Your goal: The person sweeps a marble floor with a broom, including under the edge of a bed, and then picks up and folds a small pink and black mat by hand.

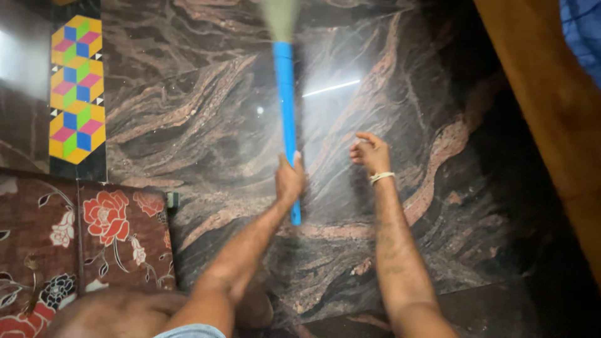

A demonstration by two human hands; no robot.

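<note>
A broom with a blue handle (285, 94) points away from me over the dark marbled floor (206, 119); its pale bristles (280, 17) blur at the top edge. My left hand (290, 179) is closed around the lower part of the handle. My right hand (370, 153), with a white band at the wrist, hovers to the right of the handle with its fingers loosely curled and nothing in it.
A floral red fabric (106, 231) lies at lower left. A strip of bright cube-patterned tiles (77, 87) runs along the left. A brown wooden edge (551, 106) crosses the upper right, with blue cloth (585, 31) beyond it.
</note>
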